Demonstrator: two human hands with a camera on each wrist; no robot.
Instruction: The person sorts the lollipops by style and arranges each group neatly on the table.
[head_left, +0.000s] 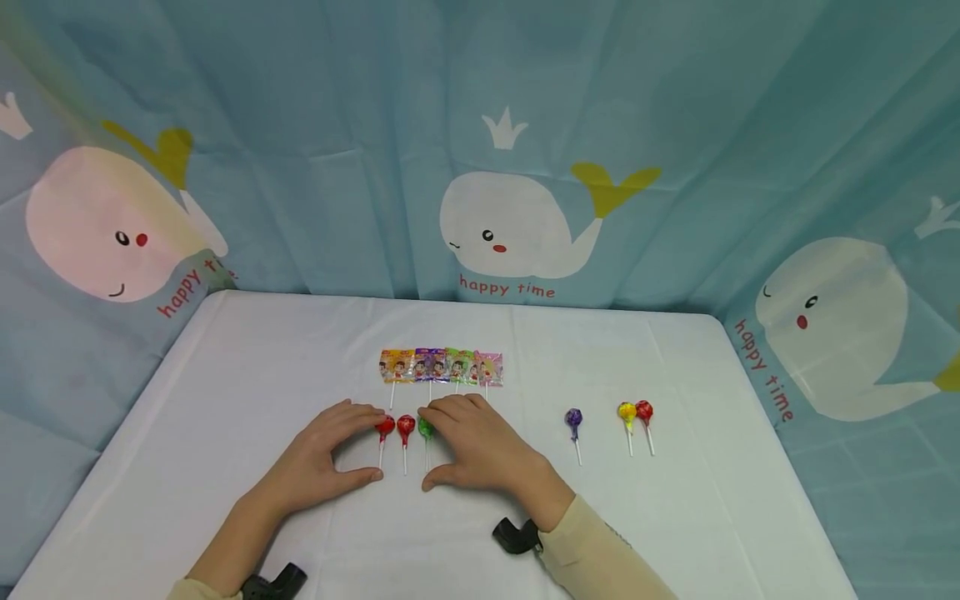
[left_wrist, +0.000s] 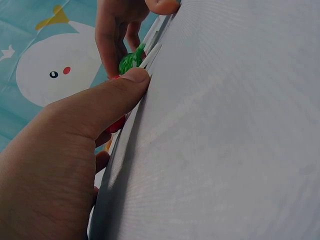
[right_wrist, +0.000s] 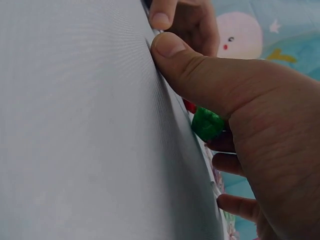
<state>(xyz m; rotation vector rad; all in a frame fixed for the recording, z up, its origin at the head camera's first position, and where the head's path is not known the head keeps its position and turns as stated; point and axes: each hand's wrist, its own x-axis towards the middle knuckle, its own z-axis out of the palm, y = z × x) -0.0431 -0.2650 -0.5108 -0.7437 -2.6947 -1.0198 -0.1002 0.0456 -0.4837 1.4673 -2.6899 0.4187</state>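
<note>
I have the left hand (head_left: 322, 457) with thumb and fingers set wide apart, fingertips at the head of the left red lollipop (head_left: 386, 426), and the right hand (head_left: 480, 446) spread likewise at the green lollipop (head_left: 425, 428); I can't tell how firmly either presses. Between those two lies the middle red lollipop (head_left: 406, 426), with the wrapped lollipops (head_left: 431, 364) just on the far side. Well to the right I see a purple lollipop (head_left: 573, 417), then a yellow lollipop (head_left: 627, 411) beside another red one (head_left: 644, 410).
</note>
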